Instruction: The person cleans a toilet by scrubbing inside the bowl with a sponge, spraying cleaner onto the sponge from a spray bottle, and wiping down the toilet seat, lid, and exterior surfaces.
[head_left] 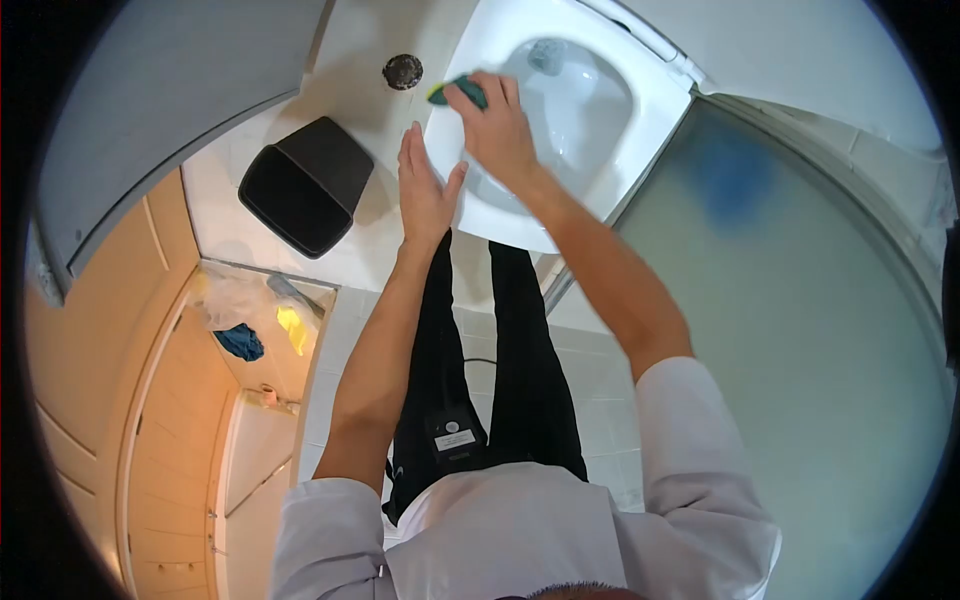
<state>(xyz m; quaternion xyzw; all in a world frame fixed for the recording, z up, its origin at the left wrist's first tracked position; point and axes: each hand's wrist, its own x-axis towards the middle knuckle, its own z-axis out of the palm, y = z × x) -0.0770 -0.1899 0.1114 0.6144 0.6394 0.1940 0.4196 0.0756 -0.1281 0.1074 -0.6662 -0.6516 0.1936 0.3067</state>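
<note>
A green and yellow sponge [466, 93] is held in my right hand [498, 128], pressed against the left part of the white toilet rim [595, 45]. The fingers partly cover it. My left hand [428, 190] is beside the outer left edge of the toilet, its fingers stretched out and the thumb apart, holding nothing. Inside the bowl, water and a greenish patch [546, 57] show near the top.
A black bin [308, 188] lies left of my left hand. Beyond it is a dark round drain [403, 72]. A frosted glass panel [790, 260] stands on the right. At lower left, a doorway shows a yellow cloth [292, 329] and a dark blue cloth [239, 342].
</note>
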